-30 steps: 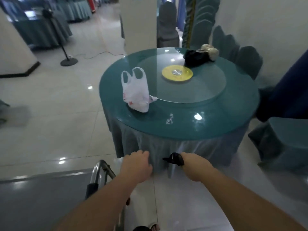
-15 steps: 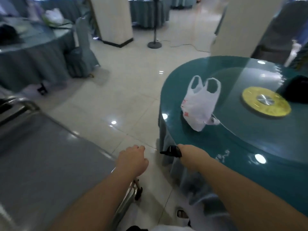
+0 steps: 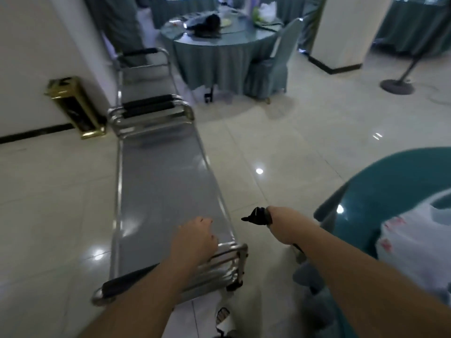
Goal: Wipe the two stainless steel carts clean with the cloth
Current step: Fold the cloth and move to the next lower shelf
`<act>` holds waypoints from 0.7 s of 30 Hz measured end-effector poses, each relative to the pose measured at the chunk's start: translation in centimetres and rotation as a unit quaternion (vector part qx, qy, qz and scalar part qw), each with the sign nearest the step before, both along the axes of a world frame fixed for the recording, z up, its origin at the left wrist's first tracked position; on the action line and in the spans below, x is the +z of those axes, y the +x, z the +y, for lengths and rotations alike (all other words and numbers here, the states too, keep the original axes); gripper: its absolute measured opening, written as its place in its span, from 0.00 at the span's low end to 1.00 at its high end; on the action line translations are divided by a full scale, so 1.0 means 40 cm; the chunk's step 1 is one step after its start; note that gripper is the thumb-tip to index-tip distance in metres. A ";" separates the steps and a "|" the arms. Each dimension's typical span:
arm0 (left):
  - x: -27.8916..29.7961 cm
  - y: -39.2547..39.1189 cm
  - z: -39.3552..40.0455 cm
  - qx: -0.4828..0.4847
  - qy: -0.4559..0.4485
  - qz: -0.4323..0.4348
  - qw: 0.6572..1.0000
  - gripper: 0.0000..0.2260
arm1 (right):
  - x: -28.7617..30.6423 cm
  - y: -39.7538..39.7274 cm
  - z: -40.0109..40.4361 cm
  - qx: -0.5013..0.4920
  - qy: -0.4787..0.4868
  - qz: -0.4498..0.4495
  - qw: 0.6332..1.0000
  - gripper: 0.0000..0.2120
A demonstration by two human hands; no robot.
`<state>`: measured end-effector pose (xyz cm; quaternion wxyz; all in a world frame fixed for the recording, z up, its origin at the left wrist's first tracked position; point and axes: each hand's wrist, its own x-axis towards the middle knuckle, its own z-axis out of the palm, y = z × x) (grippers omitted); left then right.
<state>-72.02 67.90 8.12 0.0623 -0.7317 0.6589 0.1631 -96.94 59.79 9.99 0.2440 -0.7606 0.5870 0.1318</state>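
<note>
Two stainless steel carts stand end to end along the left. The near cart (image 3: 166,191) has a long flat grey top and black-padded handles at both ends. Behind it, the far cart (image 3: 144,69) stands by the white wall. My left hand (image 3: 195,240) hovers over the near cart's closest end, above its handle rails, with the fingers curled under and nothing visible in them. My right hand (image 3: 283,223) is to the right of the cart, over the floor, and grips a small black object (image 3: 256,217). No cloth is in sight.
A teal glass-topped round table (image 3: 390,181) with a white plastic bag (image 3: 415,235) is close on my right. A gold bin (image 3: 75,106) stands by the left wall. Beyond the carts are a draped round table (image 3: 219,52), a covered chair (image 3: 271,64), a pillar (image 3: 346,30) and a stand base (image 3: 396,86).
The view has swung left from the teal table to the two carts. My hands have kept their pose, and the left one is now above the near cart's end.
</note>
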 end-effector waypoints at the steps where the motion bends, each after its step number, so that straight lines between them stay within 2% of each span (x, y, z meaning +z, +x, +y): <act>1: -0.002 0.026 -0.012 0.014 0.000 0.004 1.000 0.20 | 0.001 0.041 -0.028 0.015 -0.001 -0.005 1.000 0.10; 8: -0.026 0.146 -0.100 0.092 0.009 0.019 0.996 0.20 | -0.011 0.267 -0.147 0.080 -0.001 -0.053 0.995 0.10; 12: -0.051 0.201 -0.099 0.149 0.016 0.072 0.986 0.22 | -0.018 0.348 -0.205 0.146 0.035 -0.021 0.988 0.10; 21: -0.102 0.266 -0.105 0.324 0.022 0.102 0.940 0.21 | -0.067 0.563 -0.368 0.315 0.072 0.007 0.946 0.07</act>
